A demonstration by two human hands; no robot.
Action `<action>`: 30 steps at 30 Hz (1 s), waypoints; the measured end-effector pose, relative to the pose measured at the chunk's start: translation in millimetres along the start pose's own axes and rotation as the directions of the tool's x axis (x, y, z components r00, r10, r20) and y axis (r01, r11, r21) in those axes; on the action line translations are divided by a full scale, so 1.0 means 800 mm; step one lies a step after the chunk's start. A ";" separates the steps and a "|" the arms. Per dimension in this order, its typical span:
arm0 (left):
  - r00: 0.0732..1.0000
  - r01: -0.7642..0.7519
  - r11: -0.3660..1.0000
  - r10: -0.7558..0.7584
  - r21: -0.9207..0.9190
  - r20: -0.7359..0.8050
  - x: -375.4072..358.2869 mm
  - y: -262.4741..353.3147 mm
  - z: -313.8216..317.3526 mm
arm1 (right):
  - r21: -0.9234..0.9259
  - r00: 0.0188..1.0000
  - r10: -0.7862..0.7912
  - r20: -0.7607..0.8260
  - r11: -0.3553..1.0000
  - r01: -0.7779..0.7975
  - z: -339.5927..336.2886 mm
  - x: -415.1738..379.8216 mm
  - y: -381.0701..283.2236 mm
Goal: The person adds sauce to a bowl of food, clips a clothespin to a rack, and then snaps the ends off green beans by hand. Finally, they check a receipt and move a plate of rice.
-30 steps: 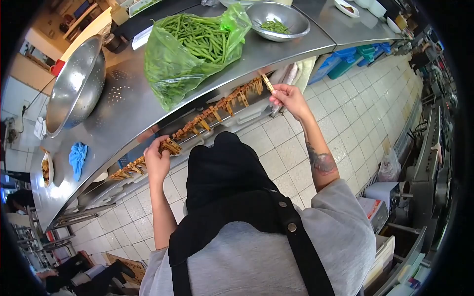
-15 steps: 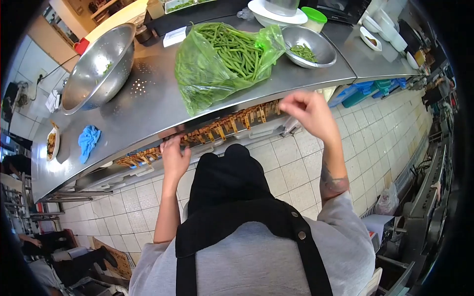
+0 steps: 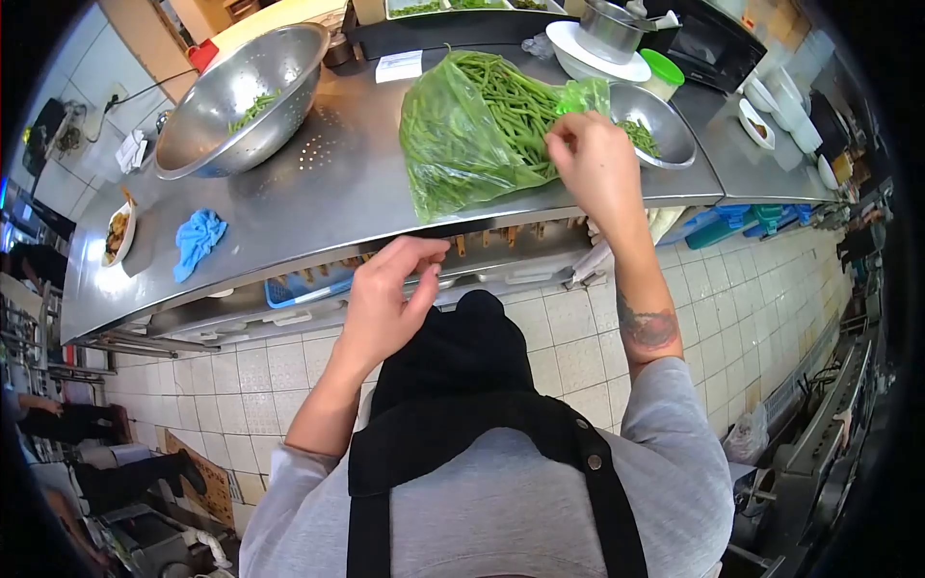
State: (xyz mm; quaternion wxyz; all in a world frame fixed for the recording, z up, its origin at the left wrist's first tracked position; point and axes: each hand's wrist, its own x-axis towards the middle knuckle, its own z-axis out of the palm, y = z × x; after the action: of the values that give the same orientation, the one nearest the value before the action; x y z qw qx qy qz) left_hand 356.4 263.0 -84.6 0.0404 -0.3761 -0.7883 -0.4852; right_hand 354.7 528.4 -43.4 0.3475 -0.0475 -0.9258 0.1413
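My right hand (image 3: 599, 162) is over the right side of a green plastic bag (image 3: 453, 154), its fingers curled in at the green beans (image 3: 525, 120); whether a bean is between the fingertips is hidden. My left hand (image 3: 385, 294) is in front of the counter edge, thumb apart from the bent fingers, with nothing visible in it. Behind my right hand stands a steel bowl (image 3: 674, 125) with short green bean pieces (image 3: 638, 140). A large steel colander (image 3: 207, 125) at the left tilts toward me, with some green pieces (image 3: 252, 114) in it.
A blue cloth (image 3: 199, 243) and a white dish of food (image 3: 119, 234) lie on the left of the steel counter (image 3: 318, 207). Below its edge is a shelf with a blue basket (image 3: 303, 292). A green-lidded tub (image 3: 663, 72) stands at the back. Other people's legs (image 3: 135, 482) show lower left.
My right hand has moved up from the counter edge to the beans in the bag. My left hand has come right and nearer. The whole view has shifted, with counter items farther right.
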 end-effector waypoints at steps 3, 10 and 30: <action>0.994 -0.095 0.995 0.094 -0.030 -0.054 0.029 0.022 0.001 | 0.044 0.999 0.032 -0.005 0.999 -0.032 -0.011 0.005 0.008; 0.849 -0.476 0.819 0.523 0.321 -0.076 0.140 0.015 0.028 | -0.010 0.925 0.028 0.378 1.000 -0.027 -0.006 -0.009 0.004; 0.807 -0.501 0.734 0.588 0.458 -0.060 0.145 -0.067 0.058 | -0.062 0.992 -0.123 0.002 0.990 0.123 -0.003 0.039 0.013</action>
State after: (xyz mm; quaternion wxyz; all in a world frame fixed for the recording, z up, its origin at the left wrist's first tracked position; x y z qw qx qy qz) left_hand 253.6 351.2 -98.2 0.3406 -0.5223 -0.7197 -0.3053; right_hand 332.9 544.8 -24.9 0.3547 -0.0012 -0.9306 0.0908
